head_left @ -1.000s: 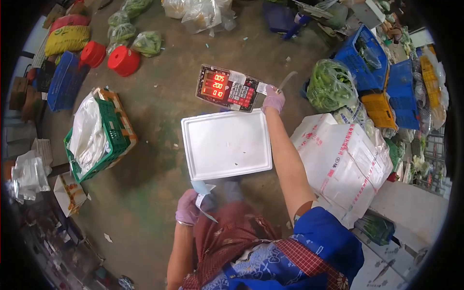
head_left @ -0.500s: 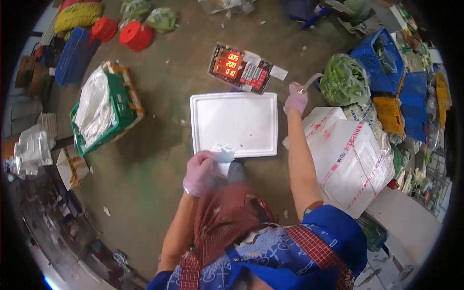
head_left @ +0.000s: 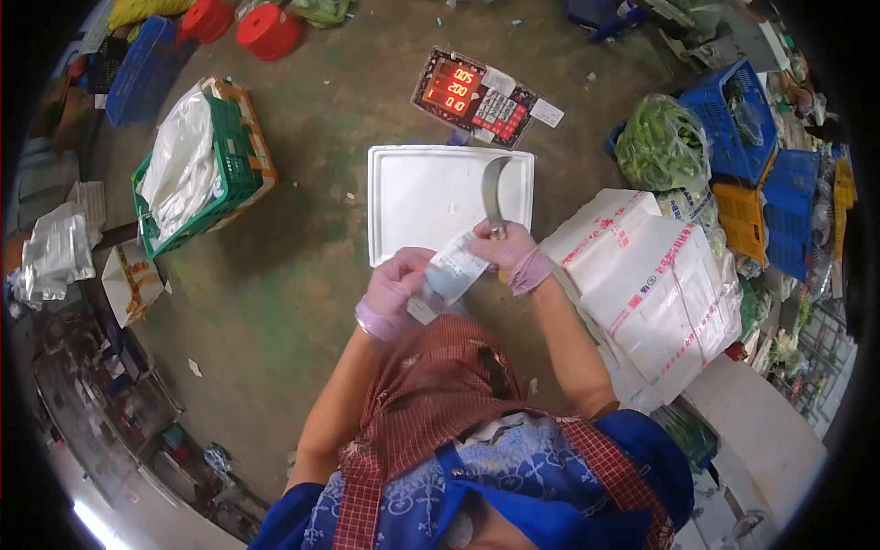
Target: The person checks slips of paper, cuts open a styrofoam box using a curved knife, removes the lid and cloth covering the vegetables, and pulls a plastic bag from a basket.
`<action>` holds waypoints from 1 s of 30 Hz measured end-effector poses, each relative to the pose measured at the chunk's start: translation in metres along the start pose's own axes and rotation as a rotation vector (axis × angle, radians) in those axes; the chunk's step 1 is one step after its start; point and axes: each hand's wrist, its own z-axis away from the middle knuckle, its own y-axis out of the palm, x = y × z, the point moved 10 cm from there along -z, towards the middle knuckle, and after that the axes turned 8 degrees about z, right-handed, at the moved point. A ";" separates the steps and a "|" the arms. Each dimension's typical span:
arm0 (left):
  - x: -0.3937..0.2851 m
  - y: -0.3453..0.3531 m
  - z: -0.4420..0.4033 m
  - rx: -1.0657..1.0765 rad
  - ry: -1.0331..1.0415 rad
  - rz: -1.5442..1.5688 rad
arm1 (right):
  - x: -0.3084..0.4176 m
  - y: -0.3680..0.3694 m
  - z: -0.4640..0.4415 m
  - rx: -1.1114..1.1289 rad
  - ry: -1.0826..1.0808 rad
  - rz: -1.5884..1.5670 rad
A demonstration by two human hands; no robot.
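My left hand [head_left: 390,293], in a pink glove, is closed on some white printed labels [head_left: 458,263] with light-blue backing. My right hand [head_left: 518,258], gloved too, grips the handle of a sickle [head_left: 492,188], its curved blade pointing away from me. The right fingers also pinch the far corner of a label. Both hands are close together at the near edge of a white foam panel [head_left: 422,192] on the scale. Beyond it, the scale's display unit [head_left: 477,99] shows red digits.
On the left stands a green crate [head_left: 197,215] with white plastic bags [head_left: 179,174]. To the right are a white foam box [head_left: 642,284] with red-printed tape, a bag of leafy greens [head_left: 662,142] and a blue crate [head_left: 733,119]. Two red tubs [head_left: 268,32] sit at the far left.
My right hand has come back from beside the greens bag to the labels, bringing the sickle over the panel. My left hand has lifted the labels slightly, and they now spread between both hands.
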 end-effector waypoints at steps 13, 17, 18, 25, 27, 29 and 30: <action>0.051 -0.129 0.028 -0.469 -0.113 0.271 | -0.036 0.017 0.000 -0.082 0.104 0.042; 0.062 -0.137 0.024 -0.421 -0.091 0.137 | -0.029 0.038 0.006 -0.077 0.117 0.041; 0.068 -0.142 0.022 -0.383 -0.069 0.078 | -0.029 0.043 0.007 -0.076 0.116 0.026; 0.015 -0.099 0.034 -0.186 -0.041 -0.002 | -0.020 0.064 0.019 -0.050 0.115 0.059; 0.019 -0.103 0.032 -0.141 -0.055 0.034 | -0.019 0.069 0.022 -0.031 0.121 0.089; 0.016 -0.100 0.031 -0.121 -0.055 0.044 | -0.015 0.073 0.026 0.001 0.106 0.141; 0.013 -0.098 0.031 -0.123 -0.049 0.037 | -0.014 0.075 0.028 0.016 0.099 0.168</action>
